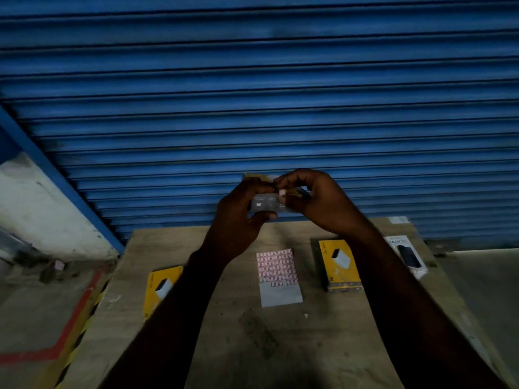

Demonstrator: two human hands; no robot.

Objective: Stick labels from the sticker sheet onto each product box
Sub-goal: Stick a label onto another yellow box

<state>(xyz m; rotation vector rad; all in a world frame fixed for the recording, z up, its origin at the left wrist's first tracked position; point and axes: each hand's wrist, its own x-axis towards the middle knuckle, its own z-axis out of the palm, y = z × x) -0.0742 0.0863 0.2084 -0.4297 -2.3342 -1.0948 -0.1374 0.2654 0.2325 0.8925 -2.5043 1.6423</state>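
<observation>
Both my hands hold a yellow and grey product box (266,204) up in the air above the table. My left hand (238,217) grips its left end, thumb underneath. My right hand (314,200) holds its right end, and its fingertips pinch a small pink-edged label (281,193) against the box's upper edge. The sticker sheet (276,273), with rows of pink-framed labels on its upper part and bare backing below, lies flat on the table between my forearms.
On the wooden table (280,346) lie a yellow box (158,290) at the left, another yellow box (338,265) right of the sheet, and a white box (407,255) at the far right. A blue roller shutter (252,94) stands behind. Red and yellow-black floor tape (75,318) runs on the left.
</observation>
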